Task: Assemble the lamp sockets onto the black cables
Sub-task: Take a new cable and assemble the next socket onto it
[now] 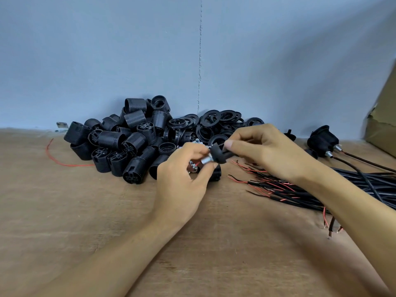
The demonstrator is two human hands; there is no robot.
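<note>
Barely begun, it seems: before the socket pile (128,142) the right hand (267,153) pinches a cable's black cap (216,154), the left hand (182,181) its metal tube (206,161), while right of the pile few finished cables (322,140) lie beside a large unfitted bundle (300,189).

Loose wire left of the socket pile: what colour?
Red; the loose wire shows best in the head view.

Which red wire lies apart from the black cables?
The loose red wire left of the socket pile; the others stick out of cable ends.
</note>
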